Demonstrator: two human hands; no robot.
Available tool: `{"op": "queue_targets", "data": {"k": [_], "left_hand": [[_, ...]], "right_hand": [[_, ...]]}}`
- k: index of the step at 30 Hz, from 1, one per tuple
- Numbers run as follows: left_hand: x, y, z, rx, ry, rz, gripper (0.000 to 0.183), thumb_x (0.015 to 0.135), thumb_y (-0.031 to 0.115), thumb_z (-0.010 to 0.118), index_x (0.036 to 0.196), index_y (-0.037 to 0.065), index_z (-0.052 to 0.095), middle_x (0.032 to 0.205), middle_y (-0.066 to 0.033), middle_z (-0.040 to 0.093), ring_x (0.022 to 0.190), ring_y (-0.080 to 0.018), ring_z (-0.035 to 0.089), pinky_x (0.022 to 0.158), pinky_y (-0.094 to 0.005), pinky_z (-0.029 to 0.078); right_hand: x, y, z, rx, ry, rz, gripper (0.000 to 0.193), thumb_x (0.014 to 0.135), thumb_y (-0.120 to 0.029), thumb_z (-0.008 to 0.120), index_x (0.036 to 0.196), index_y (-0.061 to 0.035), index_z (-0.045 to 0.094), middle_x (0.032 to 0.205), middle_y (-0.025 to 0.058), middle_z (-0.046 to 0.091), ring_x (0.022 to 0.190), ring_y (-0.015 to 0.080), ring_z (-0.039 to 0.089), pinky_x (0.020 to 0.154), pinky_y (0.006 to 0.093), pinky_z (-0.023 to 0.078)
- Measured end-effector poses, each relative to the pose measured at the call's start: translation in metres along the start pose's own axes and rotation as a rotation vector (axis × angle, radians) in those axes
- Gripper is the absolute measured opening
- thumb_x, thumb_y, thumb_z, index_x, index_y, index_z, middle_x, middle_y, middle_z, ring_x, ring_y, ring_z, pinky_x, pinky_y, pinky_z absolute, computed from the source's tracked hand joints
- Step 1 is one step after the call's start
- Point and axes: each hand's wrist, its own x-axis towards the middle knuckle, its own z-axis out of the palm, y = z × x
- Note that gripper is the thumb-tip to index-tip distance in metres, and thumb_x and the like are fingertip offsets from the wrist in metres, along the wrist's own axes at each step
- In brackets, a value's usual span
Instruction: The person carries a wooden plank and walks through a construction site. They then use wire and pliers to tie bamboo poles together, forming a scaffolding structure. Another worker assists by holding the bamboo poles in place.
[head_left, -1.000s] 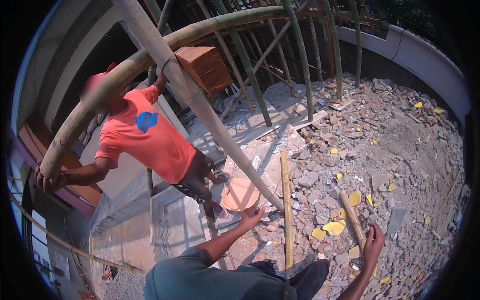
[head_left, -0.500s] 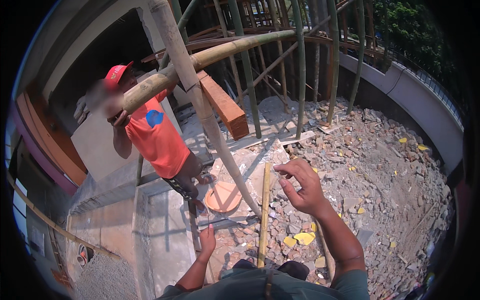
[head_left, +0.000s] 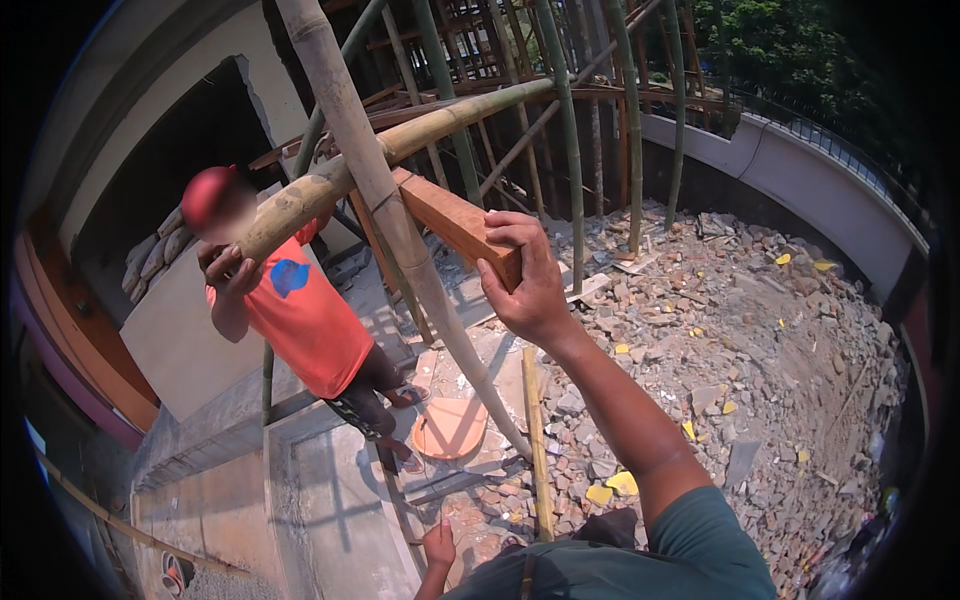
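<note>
My right hand (head_left: 525, 275) is raised and closed round the near end of a reddish-brown wooden beam (head_left: 455, 222), thumb at the near end face and fingers over the top. The beam sticks out beside a slanting bamboo post (head_left: 405, 235) and below a thick bamboo pole (head_left: 430, 132) that crosses it. Low near my body, my left hand (head_left: 438, 545) is closed with the thumb up; whatever its fingers hold, if anything, is hidden. Opposite me a co-worker in an orange shirt (head_left: 315, 335) and red cap has a hand on the thick pole's near end.
Broken brick and concrete rubble (head_left: 680, 370) covers the ground to the right. A round orange basin (head_left: 450, 428) lies by the co-worker's feet. A thin bamboo stick (head_left: 537, 440) rises in front of me. Green bamboo posts (head_left: 565, 190) stand behind, with a pale wall (head_left: 780, 165) beyond.
My right hand has moved up and left from open air and taken hold of the beam's end. My left hand has dropped lower in view. The co-worker's head has turned.
</note>
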Motion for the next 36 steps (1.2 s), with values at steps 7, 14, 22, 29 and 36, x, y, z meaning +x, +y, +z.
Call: {"op": "queue_targets", "data": {"k": [7, 14, 22, 29, 36], "left_hand": [[0.047, 0.004, -0.026, 0.079, -0.159, 0.082, 0.048, 0.104, 0.03, 0.047, 0.071, -0.002, 0.055, 0.059, -0.0144, 0.05, 0.056, -0.0247, 0.05, 0.059, -0.0407, 0.042], [0.097, 0.01, -0.027, 0.097, -0.145, 0.162, 0.037, 0.105, 0.033, 0.045, 0.099, 0.001, 0.062, 0.083, -0.0238, 0.064, 0.08, -0.0428, 0.063, 0.07, -0.0459, 0.048], [0.09, 0.061, -0.02, 0.019, -0.215, 0.306, 0.031, 0.105, 0.027, 0.046, 0.123, 0.008, 0.062, 0.108, -0.0239, 0.067, 0.105, -0.045, 0.063, 0.085, -0.0459, 0.051], [0.119, 0.125, -0.043, 0.046, -0.53, 0.384, 0.032, 0.103, 0.026, 0.051, 0.127, 0.008, 0.063, 0.118, -0.0194, 0.068, 0.11, -0.0376, 0.064, 0.092, -0.0418, 0.049], [0.098, 0.245, -0.074, 0.261, -0.819, 0.643, 0.027, 0.099, 0.026, 0.056, 0.116, 0.01, 0.069, 0.102, -0.0131, 0.072, 0.095, -0.0343, 0.067, 0.084, -0.0427, 0.05]], "right_hand": [[-0.005, 0.0, -0.002, 0.001, -0.037, 0.05, 0.036, 0.083, -0.003, 0.066, 0.114, -0.0084, 0.048, 0.124, 0.014, 0.054, 0.114, 0.033, 0.058, 0.097, 0.0408, 0.046], [-0.007, -0.002, -0.005, -0.07, -0.021, 0.063, 0.035, 0.085, -0.003, 0.065, 0.115, -0.0073, 0.048, 0.126, 0.0135, 0.055, 0.117, 0.0279, 0.056, 0.101, 0.0392, 0.044], [-0.006, -0.007, -0.005, -0.106, -0.021, 0.081, 0.035, 0.086, 0.002, 0.063, 0.116, -0.0078, 0.048, 0.128, 0.0133, 0.055, 0.121, 0.0263, 0.054, 0.104, 0.0394, 0.041], [-0.001, -0.013, -0.023, -0.176, -0.089, 0.089, 0.038, 0.087, -0.002, 0.062, 0.121, -0.0078, 0.046, 0.132, 0.0131, 0.053, 0.123, 0.0267, 0.053, 0.106, 0.0395, 0.04], [-0.041, -0.122, -0.051, -0.597, -0.816, -0.016, 0.055, 0.09, -0.034, 0.068, 0.135, -0.0073, 0.05, 0.13, 0.0147, 0.055, 0.125, 0.0326, 0.053, 0.105, 0.0446, 0.042]]}}
